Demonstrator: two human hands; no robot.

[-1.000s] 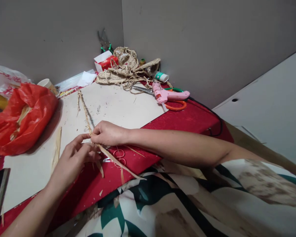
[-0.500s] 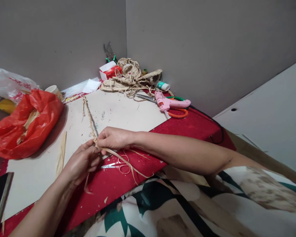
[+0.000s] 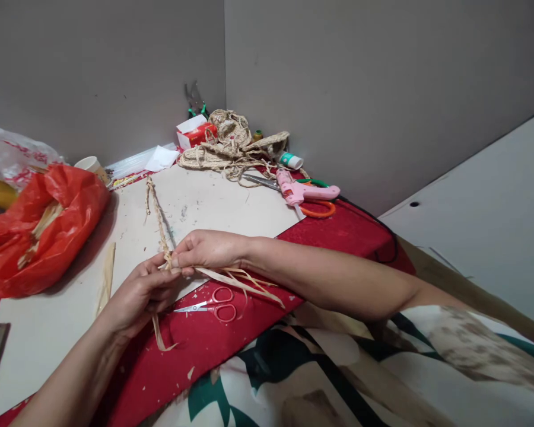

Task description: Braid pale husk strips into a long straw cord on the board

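Note:
A thin braid of pale straw-like fibre [image 3: 160, 220] runs from the far part of the white board down to my fingers. My left hand [image 3: 148, 287] pinches its near end from the left, with a loose strand hanging below the palm. From the right, my right hand [image 3: 204, 250] grips the same end, thumb and fingertips close to the left ones. Loose flat strands [image 3: 244, 281] trail to the right from under my right hand. Just below the hands lie small red-handled scissors [image 3: 213, 305] on the red cloth [image 3: 182, 365].
A red plastic bag [image 3: 66, 237] with fibre inside sits at left, near a loose strip [image 3: 107, 279]. Behind the white board [image 3: 213, 207] are a braided cord heap [image 3: 226, 154], a pink glue gun [image 3: 298, 191] and orange-handled scissors [image 3: 320, 209]. Walls enclose the back.
The loose strands by my right hand have swung upward and right, uncovering the small scissors. Both hands keep hold of the braid's near end. The view has shifted slightly.

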